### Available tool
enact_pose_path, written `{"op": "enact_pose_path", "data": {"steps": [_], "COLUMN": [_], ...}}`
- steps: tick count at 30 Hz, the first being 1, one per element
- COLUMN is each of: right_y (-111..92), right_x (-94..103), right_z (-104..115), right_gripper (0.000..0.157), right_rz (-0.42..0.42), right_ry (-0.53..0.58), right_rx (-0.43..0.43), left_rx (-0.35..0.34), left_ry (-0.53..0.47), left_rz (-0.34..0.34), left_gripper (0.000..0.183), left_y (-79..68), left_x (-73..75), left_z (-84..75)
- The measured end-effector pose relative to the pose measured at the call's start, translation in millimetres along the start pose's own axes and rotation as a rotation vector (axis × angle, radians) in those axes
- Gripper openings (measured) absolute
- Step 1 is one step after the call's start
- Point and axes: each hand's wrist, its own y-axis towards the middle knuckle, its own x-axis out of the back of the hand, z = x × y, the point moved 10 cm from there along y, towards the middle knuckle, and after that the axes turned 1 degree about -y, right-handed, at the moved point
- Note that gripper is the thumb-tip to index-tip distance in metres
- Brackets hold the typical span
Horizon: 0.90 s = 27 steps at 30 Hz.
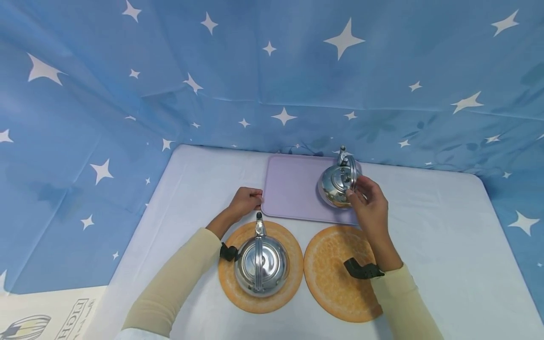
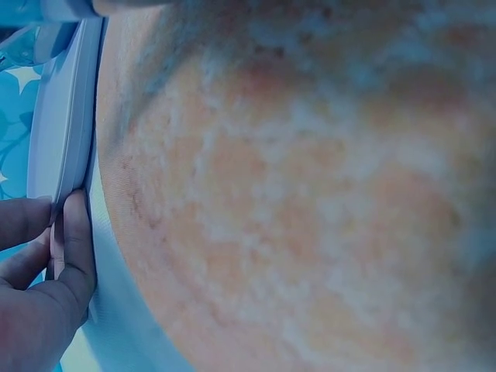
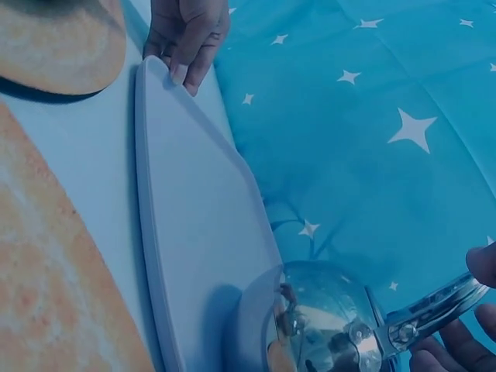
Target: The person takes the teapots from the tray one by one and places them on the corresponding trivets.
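Note:
A lilac tray lies at the back of the white table. My left hand pinches its left front corner, thumb and fingers at the rim, as the left wrist view also shows. Over the tray's right end is a small shiny metal kettle, spout toward the back. Its raised handle lies between the thumb and fingers of my right hand. Whether the kettle's base fully touches the tray is hard to tell. A second metal kettle stands on the left orange-slice placemat, its spout also pointing backward.
Another round orange-slice placemat lies under my right forearm. A blue star-patterned cloth hangs behind the table and at its sides. Printed cream fabric shows at the lower left.

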Motion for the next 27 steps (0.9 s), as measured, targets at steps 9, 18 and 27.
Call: {"op": "enact_pose_path", "data": {"steps": [9, 18, 27], "right_y": [12, 22, 25], "right_x": [-1.5, -1.3, -3.8], "right_z": [-31, -47, -50], "right_gripper": [0.046, 0.043, 0.039], "right_rz": [0.012, 0.032, 0.087], "right_ry": [0.018, -0.009, -0.068], "right_rx": [-0.031, -0.145, -0.143], "left_rx": [-0.006, 0.008, 0.01], "left_ry": [-0.012, -0.014, -0.004], "left_rz": [-0.005, -0.006, -0.015], "left_gripper": [0.036, 0.035, 0.034], "left_y": [0.5, 1.4, 1.5], "left_x": [0.5, 0.2, 1.2], "left_z": [0.1, 1.0, 0.9]}}
